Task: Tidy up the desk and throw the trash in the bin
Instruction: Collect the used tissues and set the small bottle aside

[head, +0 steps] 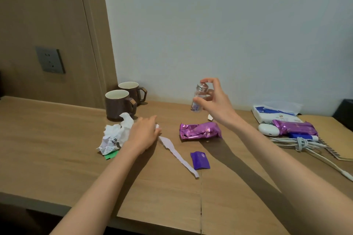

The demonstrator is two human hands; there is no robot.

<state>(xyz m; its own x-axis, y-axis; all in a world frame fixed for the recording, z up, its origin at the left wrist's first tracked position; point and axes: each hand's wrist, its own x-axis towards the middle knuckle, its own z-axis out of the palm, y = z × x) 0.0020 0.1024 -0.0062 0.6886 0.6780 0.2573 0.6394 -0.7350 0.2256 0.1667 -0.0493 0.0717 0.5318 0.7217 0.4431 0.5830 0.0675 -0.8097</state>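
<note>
The right hand (215, 105) is holding a small clear bottle (198, 99) up above the desk (57, 139). The thumb is curling round the bottle's lower part and a fingertip is resting on its silver cap. The left hand (143, 133) is lying palm down on the desk with its fingers bending over the upper end of a long paper strip (177, 156). Whether they are pinching that end or only pressing on it I cannot tell.

The desk is running along a pale wall. At its right end a brown notebook (334, 139) is lying flat and carrying a purple packet (295, 127), a blue tube (303, 136) and a bundled white cable (298, 143). A tissue pack (275, 113) is sitting just behind them, and a white oval case (268, 129) is lying beside the packet. Two brown mugs (119, 105) are standing upright and close together near the wall, at the left.

A heap of crumpled paper (114, 135) is lying in front of the mugs and touching the left hand, with a green scrap (111, 155) sticking out under its near edge. A crushed purple foil wrapper (199, 130) is lying between the two hands, below the raised bottle. The paper strip is trailing from the left hand toward the near edge. A small torn purple piece (200, 160) is lying just beside the strip's far end, and a tiny tan scrap (210, 117) is showing under the right wrist.
</note>
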